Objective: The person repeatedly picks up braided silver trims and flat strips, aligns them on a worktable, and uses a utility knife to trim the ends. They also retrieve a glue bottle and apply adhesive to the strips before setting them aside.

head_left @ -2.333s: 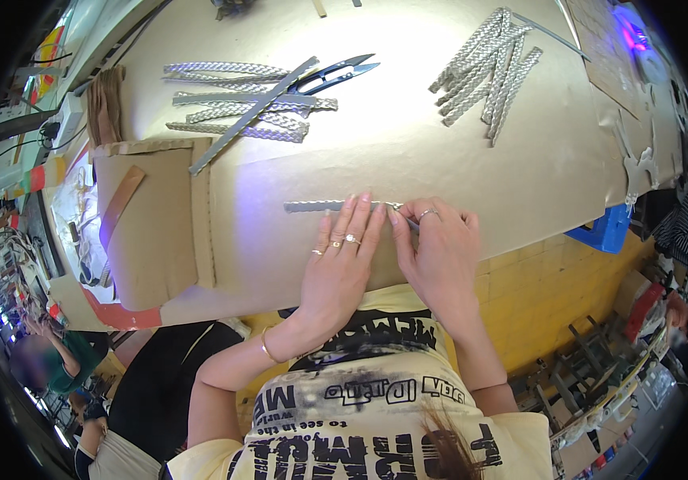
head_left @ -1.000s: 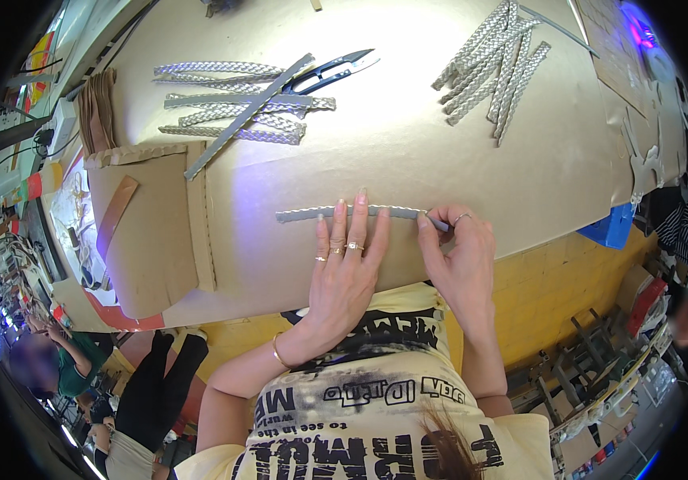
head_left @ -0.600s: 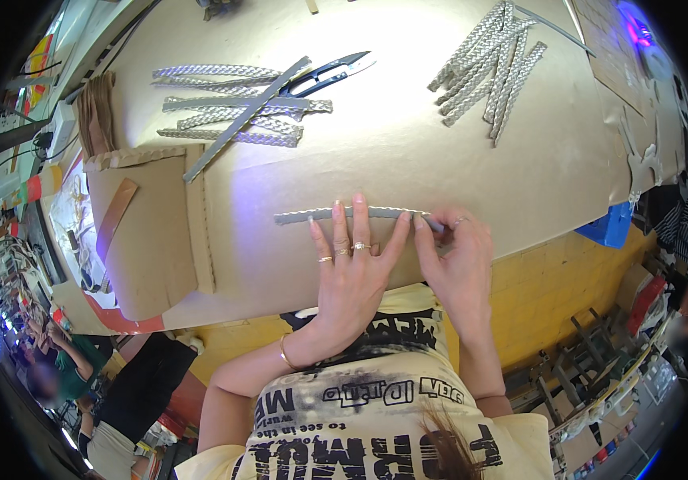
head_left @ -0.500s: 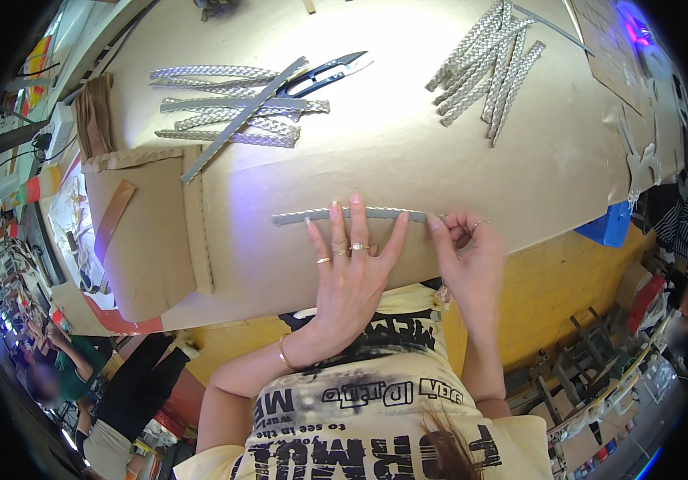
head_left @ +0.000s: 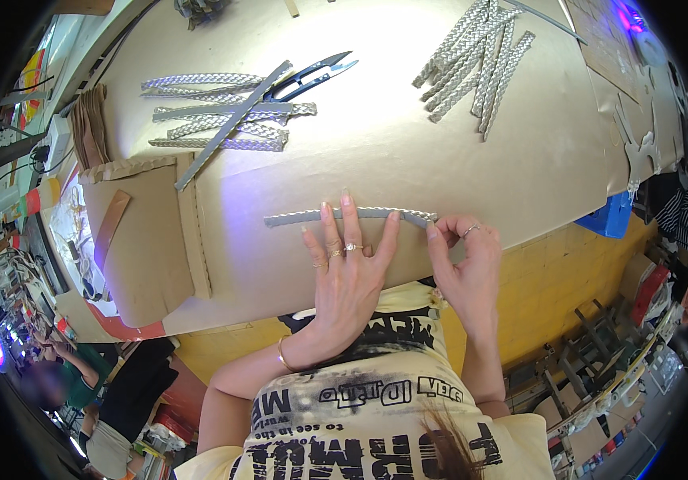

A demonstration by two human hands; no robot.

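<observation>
From here: grey-backed braided strip (head_left: 296, 218) lies left to right on the near part of the tabletop (head_left: 256, 276). Left hand (head_left: 349, 276) spread, fingertips across the strip's middle. Right hand (head_left: 469, 252) pinches its right end. Far left, a pile of strips (head_left: 200, 80) with black snips (head_left: 333, 61) at its right; far right, 1 braided bundle (head_left: 468, 60).

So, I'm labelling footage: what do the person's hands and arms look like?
The left hand has three slim rings and a gold-coloured wrist bangle; the right hand shows one ring. The cream sleeves are short.
</observation>
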